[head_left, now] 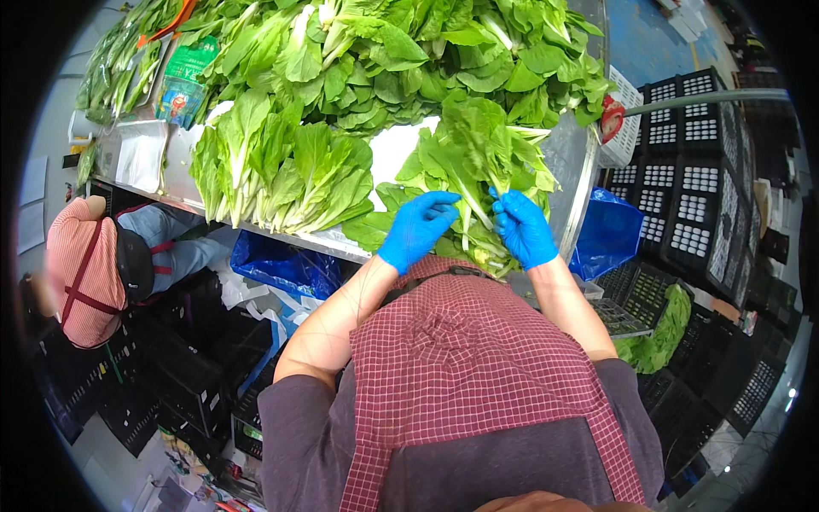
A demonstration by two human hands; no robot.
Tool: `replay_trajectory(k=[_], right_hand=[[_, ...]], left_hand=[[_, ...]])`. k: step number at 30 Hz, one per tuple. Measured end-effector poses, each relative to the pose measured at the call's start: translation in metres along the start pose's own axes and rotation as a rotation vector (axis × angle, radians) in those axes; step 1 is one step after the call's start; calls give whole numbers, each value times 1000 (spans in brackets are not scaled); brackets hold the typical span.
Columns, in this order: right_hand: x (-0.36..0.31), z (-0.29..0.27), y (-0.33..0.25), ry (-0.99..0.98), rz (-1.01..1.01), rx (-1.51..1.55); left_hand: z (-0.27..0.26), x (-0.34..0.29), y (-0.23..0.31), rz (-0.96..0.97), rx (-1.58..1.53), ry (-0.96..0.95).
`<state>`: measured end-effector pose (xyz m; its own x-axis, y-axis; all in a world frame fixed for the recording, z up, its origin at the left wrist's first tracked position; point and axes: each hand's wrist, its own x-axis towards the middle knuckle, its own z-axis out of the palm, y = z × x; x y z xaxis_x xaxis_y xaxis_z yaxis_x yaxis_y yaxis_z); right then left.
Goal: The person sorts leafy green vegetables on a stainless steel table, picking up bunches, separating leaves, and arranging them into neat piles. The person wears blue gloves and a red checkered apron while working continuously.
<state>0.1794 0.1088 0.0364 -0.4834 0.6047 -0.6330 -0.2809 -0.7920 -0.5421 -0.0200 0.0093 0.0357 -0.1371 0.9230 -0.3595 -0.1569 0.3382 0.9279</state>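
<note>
A leafy green vegetable (478, 141) with pale stalks lies in front of me, its leaves pointing away. My right hand (522, 226), in a blue glove, is closed on its stalk end. Just to the left, my left hand (420, 229), also blue-gloved, has its fingers stretched toward a pale stalk. Whether the fingertips touch that stalk I cannot tell. Loose leaves (371, 230) lie by my left hand, and more leaf scraps (479, 247) sit under and between my hands. To the left, several trimmed greens (286, 175) lie in a row along the table's near edge.
A large heap of greens (384, 64) covers the far side of the metal table (567, 183). Blue-lined bins (286, 264) stand below the near edge and right of the table, one a blue bag (607, 235). Black crates (682, 171) are stacked at right. Another person (94, 273) stands at left.
</note>
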Motion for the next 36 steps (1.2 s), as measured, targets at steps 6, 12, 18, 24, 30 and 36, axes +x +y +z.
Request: replay_trajectory(k=[6,12,18,24,30,36], right_hand=[[-15,18,19,-117,167,14],[-19,28,27,-100,119,-295],[-14,30,29,-45,-74,-549],[-10,25,32,-103,-2,-338],[-10,23,36,-180,45,-233],[-13,27,38,-144,-152,-545]], left_hand=[[20,7,16,-115,-344,10],[14,12,16,-221,-305,-67],[17,11,5,-193,-281,24],[13,10,7,-241,-231,-1],[21,10,7,-160,-538,-40],[18,13,-11,-248,-423,-4]])
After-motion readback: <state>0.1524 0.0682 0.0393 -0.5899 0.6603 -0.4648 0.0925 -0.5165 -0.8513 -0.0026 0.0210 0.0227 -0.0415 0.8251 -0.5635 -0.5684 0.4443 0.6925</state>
